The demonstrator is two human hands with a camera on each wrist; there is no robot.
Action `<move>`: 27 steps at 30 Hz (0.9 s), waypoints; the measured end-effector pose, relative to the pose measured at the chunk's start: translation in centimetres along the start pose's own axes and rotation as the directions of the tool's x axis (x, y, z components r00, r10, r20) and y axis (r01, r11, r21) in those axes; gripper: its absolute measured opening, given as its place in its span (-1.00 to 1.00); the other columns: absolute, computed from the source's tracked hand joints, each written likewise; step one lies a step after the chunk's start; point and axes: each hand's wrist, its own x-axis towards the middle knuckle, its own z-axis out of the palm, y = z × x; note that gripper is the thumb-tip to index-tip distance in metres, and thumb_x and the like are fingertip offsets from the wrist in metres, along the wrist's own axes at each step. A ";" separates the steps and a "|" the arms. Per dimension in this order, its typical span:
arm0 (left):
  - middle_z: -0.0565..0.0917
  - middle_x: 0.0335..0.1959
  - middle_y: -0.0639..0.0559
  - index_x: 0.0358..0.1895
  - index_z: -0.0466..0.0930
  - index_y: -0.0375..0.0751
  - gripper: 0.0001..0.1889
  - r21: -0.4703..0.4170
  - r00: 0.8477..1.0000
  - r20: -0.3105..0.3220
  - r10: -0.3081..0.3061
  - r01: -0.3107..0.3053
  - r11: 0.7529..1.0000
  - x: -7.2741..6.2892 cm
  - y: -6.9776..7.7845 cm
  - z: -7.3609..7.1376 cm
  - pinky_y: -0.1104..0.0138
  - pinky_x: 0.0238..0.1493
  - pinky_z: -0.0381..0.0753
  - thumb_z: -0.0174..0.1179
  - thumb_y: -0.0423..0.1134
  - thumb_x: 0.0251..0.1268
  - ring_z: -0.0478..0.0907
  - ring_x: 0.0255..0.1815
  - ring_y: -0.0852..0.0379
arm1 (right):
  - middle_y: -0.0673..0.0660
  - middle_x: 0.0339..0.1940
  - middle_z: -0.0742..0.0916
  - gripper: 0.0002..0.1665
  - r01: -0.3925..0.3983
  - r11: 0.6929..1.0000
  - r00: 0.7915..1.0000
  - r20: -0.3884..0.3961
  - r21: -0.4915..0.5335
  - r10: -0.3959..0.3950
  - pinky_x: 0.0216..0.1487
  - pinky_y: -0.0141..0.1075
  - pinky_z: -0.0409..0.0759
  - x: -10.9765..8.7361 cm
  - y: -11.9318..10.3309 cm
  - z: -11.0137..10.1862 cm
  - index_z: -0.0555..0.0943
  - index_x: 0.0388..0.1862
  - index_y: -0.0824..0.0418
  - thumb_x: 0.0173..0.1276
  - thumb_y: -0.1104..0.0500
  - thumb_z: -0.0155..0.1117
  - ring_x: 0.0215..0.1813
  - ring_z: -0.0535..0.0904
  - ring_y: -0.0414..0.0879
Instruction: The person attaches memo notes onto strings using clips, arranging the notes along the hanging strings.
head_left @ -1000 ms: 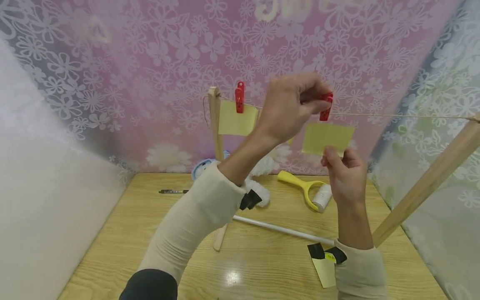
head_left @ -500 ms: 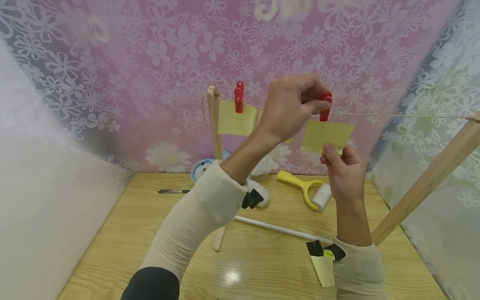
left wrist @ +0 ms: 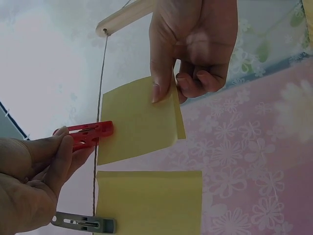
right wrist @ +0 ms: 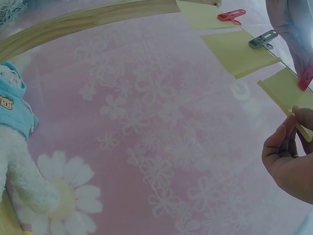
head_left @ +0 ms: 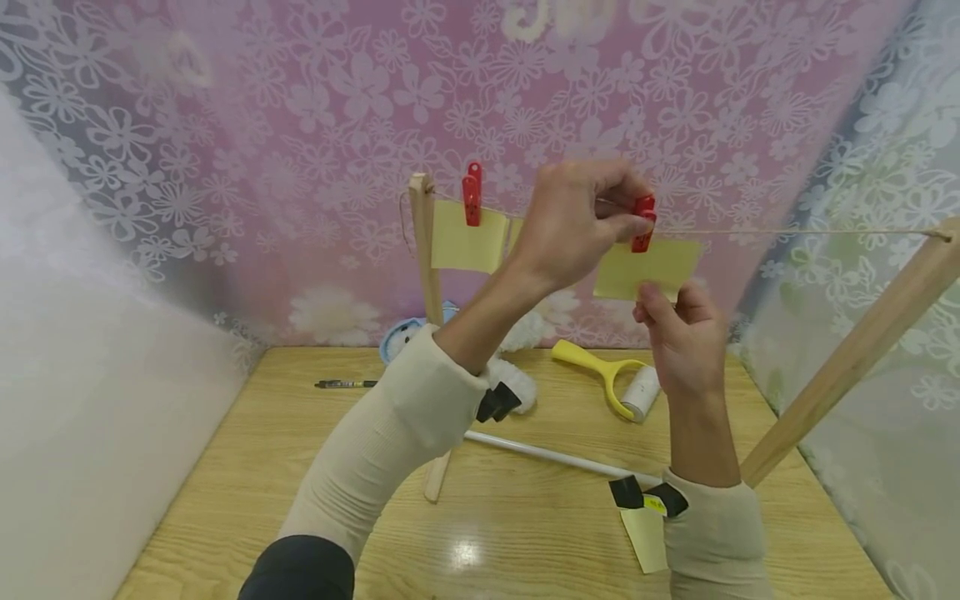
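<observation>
My left hand (head_left: 573, 221) pinches a red clothespin (head_left: 642, 227) between thumb and fingers at the string (head_left: 810, 232). In the left wrist view, the tip of this red clothespin (left wrist: 100, 129) overlaps the top edge of a yellow paper note (left wrist: 137, 122). Below it, my right hand (head_left: 686, 342) pinches the lower edge of the same note (head_left: 667, 265) between thumb and fingers. Another yellow note (left wrist: 151, 203) hangs beside it from a grey clothespin (left wrist: 85, 223). Farther left, a third note (head_left: 467, 243) hangs under a red clothespin (head_left: 472, 196).
The string runs between a left wooden post (head_left: 423, 250) and a right wooden post (head_left: 855, 354). On the table (head_left: 247, 467) lie a yellow lint roller (head_left: 607, 371), a pen (head_left: 343, 384) and a white rod (head_left: 555, 455). A plush toy (head_left: 517, 379) is partly hidden behind my left arm.
My left hand has brought the red clothespin slightly down, and my right hand has raised the note a little. The gap between them has closed; the clothespin now overlaps the note's top edge.
</observation>
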 end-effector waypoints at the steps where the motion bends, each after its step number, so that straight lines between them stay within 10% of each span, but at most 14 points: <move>1: 0.73 -0.24 -0.05 -0.24 0.66 -0.30 -0.84 -0.004 1.000 0.005 -0.006 0.006 1.000 0.0 0.0 0.0 0.66 -0.15 0.53 0.35 -0.38 0.09 0.67 -0.22 0.26 | 0.11 -0.33 0.63 -0.75 -0.003 1.000 1.000 -0.003 0.001 0.003 -0.31 -0.45 0.54 0.0 0.0 0.1 0.63 -0.20 0.37 0.31 0.55 0.04 -0.40 0.50 -0.13; 27: 0.57 0.21 0.00 0.22 0.50 -0.20 -0.53 0.095 0.995 0.032 -0.098 0.095 0.991 0.1 0.1 0.5 0.64 0.01 0.50 0.27 -0.35 0.19 0.56 0.16 0.23 | 0.08 -0.36 0.63 -0.81 -0.048 0.997 0.998 0.042 -0.062 0.051 -0.28 -0.43 0.51 -0.2 -0.4 0.1 0.63 -0.17 0.37 0.31 0.48 0.12 -0.39 0.47 -0.13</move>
